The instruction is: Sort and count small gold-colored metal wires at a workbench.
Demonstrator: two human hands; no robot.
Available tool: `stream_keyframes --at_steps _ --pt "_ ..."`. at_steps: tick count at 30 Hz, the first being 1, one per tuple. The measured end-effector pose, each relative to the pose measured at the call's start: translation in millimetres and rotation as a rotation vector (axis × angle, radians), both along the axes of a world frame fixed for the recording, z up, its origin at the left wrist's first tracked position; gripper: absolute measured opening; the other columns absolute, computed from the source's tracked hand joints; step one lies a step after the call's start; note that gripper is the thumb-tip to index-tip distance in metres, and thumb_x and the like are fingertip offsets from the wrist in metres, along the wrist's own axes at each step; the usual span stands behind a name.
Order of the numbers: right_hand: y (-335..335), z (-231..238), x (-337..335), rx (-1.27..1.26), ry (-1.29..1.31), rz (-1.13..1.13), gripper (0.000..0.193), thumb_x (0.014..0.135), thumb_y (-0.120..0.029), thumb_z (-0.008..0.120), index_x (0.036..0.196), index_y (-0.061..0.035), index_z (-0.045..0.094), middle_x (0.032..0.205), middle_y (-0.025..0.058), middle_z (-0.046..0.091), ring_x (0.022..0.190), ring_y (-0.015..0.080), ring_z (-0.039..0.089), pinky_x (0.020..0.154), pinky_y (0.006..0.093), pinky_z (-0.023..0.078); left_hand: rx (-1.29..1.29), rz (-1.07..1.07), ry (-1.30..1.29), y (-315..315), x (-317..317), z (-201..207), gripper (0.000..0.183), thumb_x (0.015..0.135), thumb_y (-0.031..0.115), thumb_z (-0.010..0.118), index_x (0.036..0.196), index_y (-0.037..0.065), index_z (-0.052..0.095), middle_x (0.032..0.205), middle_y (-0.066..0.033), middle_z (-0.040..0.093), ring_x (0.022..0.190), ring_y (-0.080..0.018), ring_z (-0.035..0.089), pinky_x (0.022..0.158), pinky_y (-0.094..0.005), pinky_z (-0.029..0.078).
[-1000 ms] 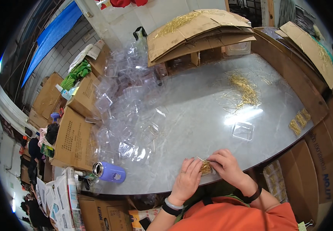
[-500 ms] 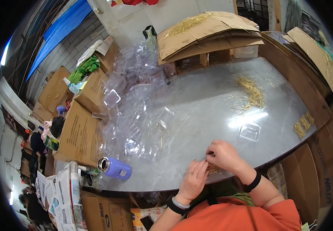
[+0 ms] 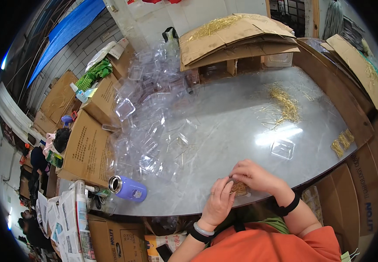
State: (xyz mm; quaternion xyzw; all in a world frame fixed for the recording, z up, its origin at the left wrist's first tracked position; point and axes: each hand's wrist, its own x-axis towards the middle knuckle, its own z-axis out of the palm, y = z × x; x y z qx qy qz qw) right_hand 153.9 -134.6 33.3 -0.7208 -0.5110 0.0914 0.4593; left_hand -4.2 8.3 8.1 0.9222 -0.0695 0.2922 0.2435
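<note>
At the table's front edge, a small bundle of thin gold-brown strands (image 3: 240, 188) lies under my hands. My left hand (image 3: 218, 200) rests against its left side, fingers closed and pressed together on it. Over its far side, my right hand (image 3: 252, 175) is closed in a pinch close to the left fingertips. What the right fingers grip is too small to make out. A clear plastic tray (image 3: 283, 149) lies beyond my right hand. Farther off is a loose heap of gold strands (image 3: 285, 105), and several neat gold bundles (image 3: 342, 143) sit at the right edge.
A large pile of clear plastic containers (image 3: 147, 126) covers the table's left part. An uncapped purple bottle (image 3: 130, 188) stands at the front left. Cardboard boxes (image 3: 86, 148) line the left side. Flattened cardboard (image 3: 237, 41) roofs a shelf at the back.
My right hand has shifted slightly left and away from me, uncovering more of the bundle. My left hand stays beside it. The whole view has shifted a little.
</note>
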Motion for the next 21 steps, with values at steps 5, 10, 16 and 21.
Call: stream_keyframes --at_steps 5,10,16,21 --pt "-19.8 7.6 -37.3 0.063 0.146 -0.438 0.018 0.089 -0.004 0.067 0.107 -0.0037 0.069 0.100 0.0117 0.066 0.090 0.0325 0.062 0.082 0.0410 0.051 0.035 -0.023 0.058 3.1 2.0 -1.4 0.049 0.089 0.001 0.068 0.135 -0.004 0.052 0.133 -0.0195 0.053 0.128 -0.0400 0.051 0.112 -0.0490 0.045" --pt "-22.2 -20.7 -53.9 0.071 -0.216 -0.581 0.018 0.081 0.000 0.070 0.099 -0.0061 0.069 0.095 0.0093 0.064 0.089 0.0319 0.061 0.078 0.0433 0.050 0.005 -0.049 0.080 0.1 4.0 -1.2 0.047 0.090 -0.001 0.063 0.135 -0.004 0.052 0.133 -0.0213 0.054 0.128 -0.0424 0.051 0.114 -0.0530 0.041" --pt "-9.6 -7.0 -56.5 0.080 -0.218 -0.557 0.014 0.081 -0.001 0.071 0.093 -0.0070 0.069 0.091 0.0092 0.062 0.089 0.0318 0.062 0.078 0.0434 0.051 0.046 -0.021 0.090 1.7 3.7 0.1 0.045 0.090 0.000 0.062 0.134 -0.004 0.053 0.130 -0.0210 0.055 0.127 -0.0417 0.052 0.113 -0.0532 0.041" --pt "-9.2 -13.5 -45.8 0.083 -0.172 -0.434 0.016 0.083 -0.002 0.070 0.097 -0.0074 0.070 0.095 0.0102 0.062 0.090 0.0331 0.062 0.078 0.0422 0.051 0.111 0.016 0.051 1.4 3.7 1.8 0.040 0.089 0.002 0.066 0.128 -0.004 0.059 0.125 -0.0175 0.059 0.123 -0.0375 0.056 0.109 -0.0494 0.047"
